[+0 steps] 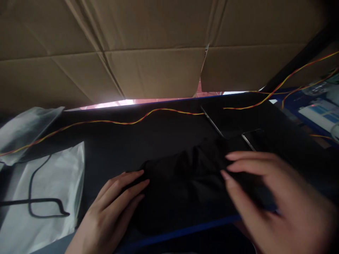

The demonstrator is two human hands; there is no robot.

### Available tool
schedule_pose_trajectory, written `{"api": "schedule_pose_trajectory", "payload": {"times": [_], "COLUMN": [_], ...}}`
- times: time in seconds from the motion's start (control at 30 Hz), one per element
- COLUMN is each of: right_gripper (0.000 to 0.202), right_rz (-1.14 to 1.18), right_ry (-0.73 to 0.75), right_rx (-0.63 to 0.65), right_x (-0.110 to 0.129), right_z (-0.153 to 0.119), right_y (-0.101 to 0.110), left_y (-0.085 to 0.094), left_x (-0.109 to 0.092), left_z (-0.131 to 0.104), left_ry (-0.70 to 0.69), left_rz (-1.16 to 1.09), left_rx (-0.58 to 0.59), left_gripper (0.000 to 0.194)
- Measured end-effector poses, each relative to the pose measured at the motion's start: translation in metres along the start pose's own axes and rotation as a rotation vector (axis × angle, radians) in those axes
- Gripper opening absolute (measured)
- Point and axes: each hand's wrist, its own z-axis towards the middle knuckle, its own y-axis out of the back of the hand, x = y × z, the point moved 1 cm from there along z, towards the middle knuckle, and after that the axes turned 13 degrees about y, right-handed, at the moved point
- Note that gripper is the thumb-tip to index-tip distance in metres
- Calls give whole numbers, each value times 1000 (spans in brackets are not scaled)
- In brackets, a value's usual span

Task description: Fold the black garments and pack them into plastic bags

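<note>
A dark, wrinkled cloth-like item [182,173] lies on the black table surface [111,141] between my hands. My left hand [116,201] rests at its left edge, fingers stretched out and slightly apart, holding nothing. At the item's right end is my right hand [259,190], its thumb and fingertips drawn close together at the dark material. Whether a fold is pinched between those fingertips is too dark to tell. Behind the right hand lie a dark flat tablet-like device [225,120] and a smaller phone-like one [253,137].
White translucent bags [55,187] with a black cable [45,201] on them lie at the left. A red-yellow twisted wire [106,121] runs across the table's back. Cardboard [148,70] stands behind. At the far right is a white-blue box [321,113].
</note>
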Motion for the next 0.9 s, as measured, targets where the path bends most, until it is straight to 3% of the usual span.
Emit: {"api": "schedule_pose_trajectory", "payload": {"times": [0.13, 0.27, 0.33, 0.43, 0.5, 0.63, 0.7, 0.8, 0.9], "right_gripper": [29, 34, 34, 38, 38, 40, 42, 34, 33], "right_rz": [186, 215, 142, 65, 14, 12, 109, 114, 28], "right_ry": [129, 35, 94, 259, 287, 219, 147, -98, -268], "right_rx": [199, 72, 43, 180, 275, 321, 205, -34, 46], "right_x": [29, 13, 3, 2, 7, 14, 8, -16, -36], "right_z": [9, 1, -1, -1, -1, -3, -5, -8, -13], "right_y": [-17, -9, -10, -31, -51, -69, -59, -37, -28], "left_y": [0, -3, -3, -2, -1, -3, -4, -5, -4], "left_x": [3, 2, -1, -6, -5, 1, 3, 5, 5], "left_z": [-1, -2, 0, 3, 3, -2, -3, -3, -1], "left_ry": [-40, -21, 5, 17, 5, -65, -46, -33, -73], "left_rz": [4, 15, 6, -10, 2, 67, 78, 67, 52], "left_rx": [13, 25, 15, 18, 30, 69, 69, 56, 44], "left_gripper": [44, 43, 40, 39, 43, 54, 53, 48, 47]}}
